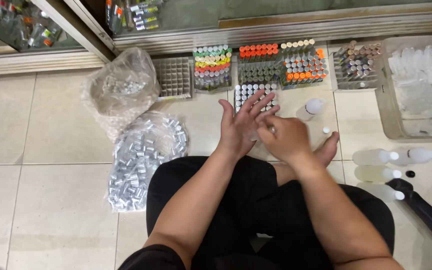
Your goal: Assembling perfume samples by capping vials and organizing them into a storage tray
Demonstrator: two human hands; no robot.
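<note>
My left hand [240,126] is held flat over my lap, palm up and fingers spread. My right hand [287,138] is curled beside it, pinching a small clear vial with a silver cap [272,130] against the left palm. Just beyond my fingertips sits a tray of white-capped vials [243,92] on the tiled floor. A small clear bottle [310,107] lies on its side to the right of that tray, with a loose white cap [326,130] near it.
Racks of vials with coloured caps [212,67] and orange caps [303,65] line the back, next to an empty grid tray [174,76]. Two plastic bags of silver vials [143,160] lie left. A clear tub [391,112] and several lying bottles [376,157] are right.
</note>
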